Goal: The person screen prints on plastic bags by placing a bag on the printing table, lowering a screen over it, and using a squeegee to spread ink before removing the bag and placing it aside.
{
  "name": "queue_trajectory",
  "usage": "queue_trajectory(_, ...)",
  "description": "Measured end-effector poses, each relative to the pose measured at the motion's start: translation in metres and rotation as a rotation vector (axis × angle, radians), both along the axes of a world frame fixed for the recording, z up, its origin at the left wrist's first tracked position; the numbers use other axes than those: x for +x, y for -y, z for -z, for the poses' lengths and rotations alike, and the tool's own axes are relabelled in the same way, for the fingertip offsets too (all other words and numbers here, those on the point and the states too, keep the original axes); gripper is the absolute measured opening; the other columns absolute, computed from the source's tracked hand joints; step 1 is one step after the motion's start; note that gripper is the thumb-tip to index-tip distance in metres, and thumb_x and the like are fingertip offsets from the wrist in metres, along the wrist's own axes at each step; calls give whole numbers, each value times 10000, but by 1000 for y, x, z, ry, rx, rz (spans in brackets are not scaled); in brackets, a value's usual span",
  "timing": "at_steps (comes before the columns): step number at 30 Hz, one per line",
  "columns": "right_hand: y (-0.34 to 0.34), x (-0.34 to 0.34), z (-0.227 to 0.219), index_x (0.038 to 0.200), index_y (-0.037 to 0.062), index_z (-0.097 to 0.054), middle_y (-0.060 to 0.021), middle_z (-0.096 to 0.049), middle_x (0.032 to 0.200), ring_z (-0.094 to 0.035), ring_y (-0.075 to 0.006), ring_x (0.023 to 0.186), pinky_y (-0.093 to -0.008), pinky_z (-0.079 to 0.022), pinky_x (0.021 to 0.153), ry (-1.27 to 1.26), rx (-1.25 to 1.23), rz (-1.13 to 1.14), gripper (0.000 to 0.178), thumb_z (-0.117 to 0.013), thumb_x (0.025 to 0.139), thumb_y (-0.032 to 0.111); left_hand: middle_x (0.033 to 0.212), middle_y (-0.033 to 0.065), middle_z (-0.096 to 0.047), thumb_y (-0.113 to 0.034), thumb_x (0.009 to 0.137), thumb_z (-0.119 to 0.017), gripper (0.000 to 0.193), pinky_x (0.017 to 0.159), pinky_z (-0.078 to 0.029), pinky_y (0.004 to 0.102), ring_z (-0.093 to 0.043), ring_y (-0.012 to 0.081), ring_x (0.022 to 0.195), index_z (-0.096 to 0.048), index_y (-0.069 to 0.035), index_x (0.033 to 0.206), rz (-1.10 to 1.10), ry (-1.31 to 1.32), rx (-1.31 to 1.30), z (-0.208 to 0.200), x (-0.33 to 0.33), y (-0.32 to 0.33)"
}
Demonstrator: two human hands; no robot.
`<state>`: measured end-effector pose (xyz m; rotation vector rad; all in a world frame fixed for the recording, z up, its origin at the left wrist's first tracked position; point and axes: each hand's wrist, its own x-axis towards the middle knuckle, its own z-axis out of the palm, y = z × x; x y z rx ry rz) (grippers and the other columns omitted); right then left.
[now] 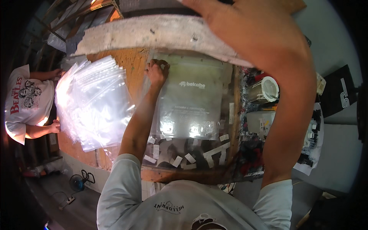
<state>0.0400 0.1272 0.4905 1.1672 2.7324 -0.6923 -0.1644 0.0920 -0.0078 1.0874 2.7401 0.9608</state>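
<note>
A clear plastic bag with white print lies flat on the work surface in front of me. My left hand is at its upper left corner, fingers bent and pinched together on the plastic edge. My right arm reaches up and far across the right side. The right hand is cut off by the top edge, above a long, stained, off-white bar; its fingers are mostly out of view, so its grip cannot be made out.
A fanned stack of clear plastic bags lies to the left, beside a person with both hands near it. White tape pieces dot the near surface. On the right stand a pot and a stained container.
</note>
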Motion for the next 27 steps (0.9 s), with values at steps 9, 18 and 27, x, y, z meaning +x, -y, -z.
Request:
queue_trajectory(9,-6,4,45,999,-20,-697,-165,-684,849,-668,-264,830,-402,-525,819,-303,400,-41,575,-495,1061,516,879,125,-762,-111,952,-734,189,572,-569,284,-748,189,690,-735,51,1049,-44,451,599,-86,1,71)
queue_trajectory(18,-33,9,75,1257,5,-698,-241,-731,1142,-683,-398,1053,-409,-489,1000,-446,341,-96,634,-578,995,569,983,215,-728,-84,966,-703,335,680,-638,349,-753,294,795,-622,123,1218,-579,330,1000,-75,-142,346)
queue_trajectory(27,-27,14,78,1298,32,-696,-230,-728,1205,-682,-358,1135,-396,-469,1042,-433,444,-107,686,-562,988,630,1654,297,-248,-319,1001,-624,624,1171,-22,797,-136,507,1563,-426,-86,1545,-59,-470,-166,-24,64,293)
